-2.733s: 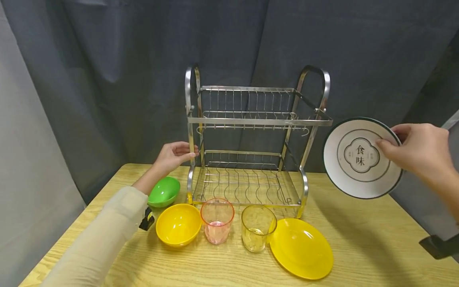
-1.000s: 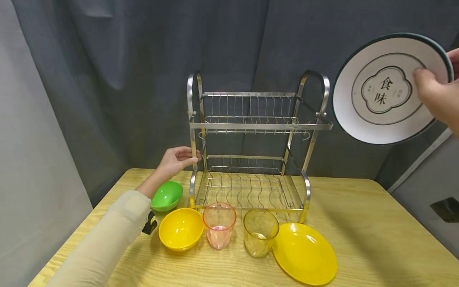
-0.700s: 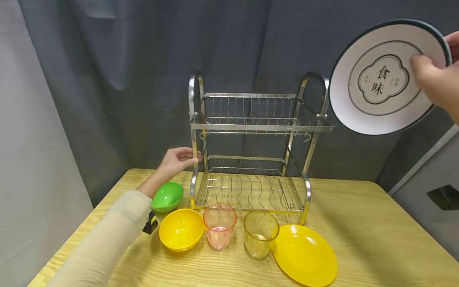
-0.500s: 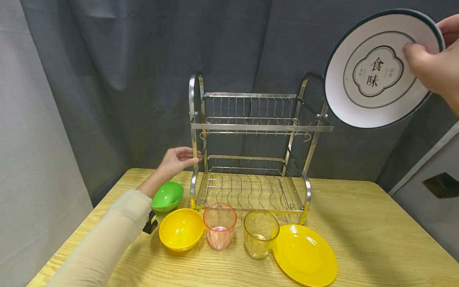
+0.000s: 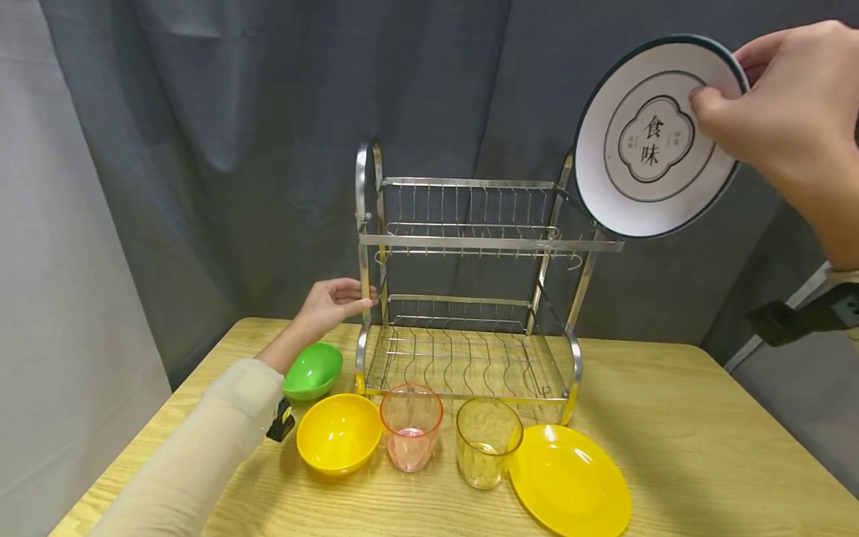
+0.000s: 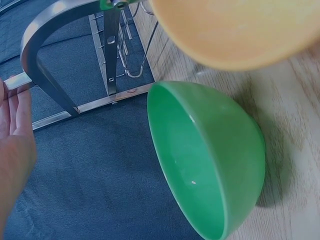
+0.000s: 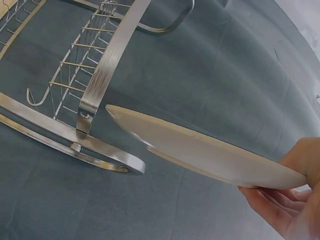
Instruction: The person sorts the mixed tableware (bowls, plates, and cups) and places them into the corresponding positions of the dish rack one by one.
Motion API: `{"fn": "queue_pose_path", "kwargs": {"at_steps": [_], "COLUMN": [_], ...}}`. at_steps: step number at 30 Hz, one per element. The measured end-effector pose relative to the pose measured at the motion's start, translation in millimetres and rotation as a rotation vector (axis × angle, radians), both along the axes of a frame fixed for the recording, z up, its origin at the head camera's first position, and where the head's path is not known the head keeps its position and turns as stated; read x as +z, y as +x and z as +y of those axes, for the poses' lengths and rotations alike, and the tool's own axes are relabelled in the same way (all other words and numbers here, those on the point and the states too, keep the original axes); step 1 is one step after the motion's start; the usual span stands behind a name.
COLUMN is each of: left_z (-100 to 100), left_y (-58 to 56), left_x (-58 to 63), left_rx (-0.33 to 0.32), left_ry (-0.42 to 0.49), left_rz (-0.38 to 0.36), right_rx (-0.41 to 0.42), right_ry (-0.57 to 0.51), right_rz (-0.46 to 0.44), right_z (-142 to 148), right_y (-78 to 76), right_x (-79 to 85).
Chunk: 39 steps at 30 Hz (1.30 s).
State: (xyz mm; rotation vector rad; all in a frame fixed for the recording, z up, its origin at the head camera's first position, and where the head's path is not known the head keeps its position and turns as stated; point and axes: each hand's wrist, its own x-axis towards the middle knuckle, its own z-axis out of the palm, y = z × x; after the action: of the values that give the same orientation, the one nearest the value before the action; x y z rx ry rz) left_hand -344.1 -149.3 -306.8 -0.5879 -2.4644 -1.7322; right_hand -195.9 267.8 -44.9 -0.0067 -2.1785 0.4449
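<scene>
A white plate [image 5: 661, 136] with a dark green rim and printed characters is raised at the upper right, tilted on edge. My right hand [image 5: 792, 112] pinches its right edge, thumb on the face and fingers behind. In the head view the plate overlaps the right top corner of a two-tier metal dish rack [image 5: 490, 243]; the right wrist view shows it beside the rack's upper tier. On the other side, my left hand [image 5: 329, 304] holds the rack's left front post, thumb in front and fingers behind it.
Below the left forearm lies a tipped green bowl [image 5: 313, 371]. Along the rack's front stand a yellow bowl [image 5: 338, 434], a pink tumbler [image 5: 411, 429], an amber tumbler [image 5: 488, 444] and a yellow plate [image 5: 570, 481]. A dark curtain [image 5: 268, 149] hangs behind the wooden table [image 5: 678, 432].
The right hand has lifted the white plate from beside the rack's right side, then moved it left toward the upper tier. The left hand keeps its place on the post.
</scene>
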Motion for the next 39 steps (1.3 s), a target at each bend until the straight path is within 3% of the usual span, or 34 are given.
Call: {"fn": "queue_pose_path", "kwargs": {"at_steps": [5, 12, 23, 39], "left_z": [0.6, 1.9, 3.7, 5.4], "left_y": [-0.8, -0.4, -1.3, -0.2], "left_x": [1.3, 2.2, 3.7, 3.7], "left_rx": [-0.003, -0.007, 0.000, -0.006], "left_ry": [-0.003, 0.008, 0.013, 0.031], "left_rz": [0.003, -0.008, -0.013, -0.017], "right_rx": [0.027, -0.016, 0.036, 0.019], "right_ry": [0.026, 0.039, 0.034, 0.106], "right_rz": [0.000, -0.078, -0.202, -0.259], "right_z": [-5.7, -15.2, -32.2, -48.0], "right_y": [-13.9, -27.5, -48.0, -64.8], "right_x": [-0.1, 5.8, 4.8, -4.9]}}
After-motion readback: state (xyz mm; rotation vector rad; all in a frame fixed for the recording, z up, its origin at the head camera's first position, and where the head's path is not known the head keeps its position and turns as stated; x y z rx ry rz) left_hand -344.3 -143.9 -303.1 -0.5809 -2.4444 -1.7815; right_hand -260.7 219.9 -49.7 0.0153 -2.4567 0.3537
